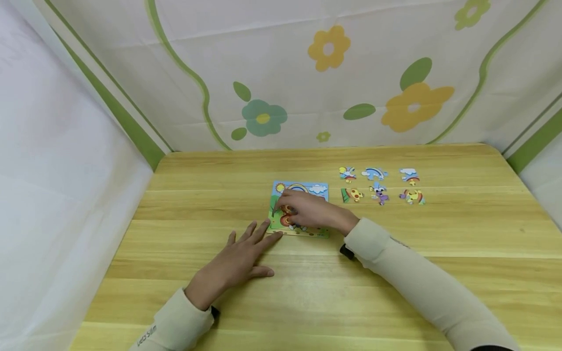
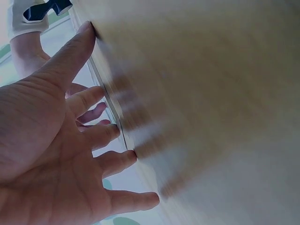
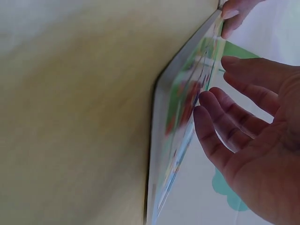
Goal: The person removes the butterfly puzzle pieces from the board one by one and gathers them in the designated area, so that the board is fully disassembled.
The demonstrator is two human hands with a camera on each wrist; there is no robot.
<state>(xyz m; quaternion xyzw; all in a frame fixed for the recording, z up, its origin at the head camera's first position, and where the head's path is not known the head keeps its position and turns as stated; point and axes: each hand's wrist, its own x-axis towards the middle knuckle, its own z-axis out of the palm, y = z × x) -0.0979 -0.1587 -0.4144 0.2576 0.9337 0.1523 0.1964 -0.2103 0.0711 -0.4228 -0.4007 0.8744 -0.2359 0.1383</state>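
Note:
A colourful jigsaw puzzle board (image 1: 322,233) lies flat on the wooden table, printed with a sun, a rainbow, a cloud and green ground. Over its middle is my right hand (image 1: 305,208), hiding part of the picture. In the right wrist view, the fingertips (image 3: 202,110) touch or nearly touch the board's face (image 3: 176,115), thumb apart from the fingers, and no piece shows between them. My left hand (image 1: 239,256) rests palm down with spread fingers, a couple of fingertips at the board's lower left edge. The left wrist view shows those fingers (image 2: 117,161) extended against the tabletop.
Several loose puzzle pieces lie in two rows right of the board, among them a rainbow piece (image 1: 374,173), a purple piece (image 1: 380,193) and a cloud piece (image 1: 410,176). Behind the wooden table (image 1: 210,180) hangs a flowered white curtain (image 1: 290,63).

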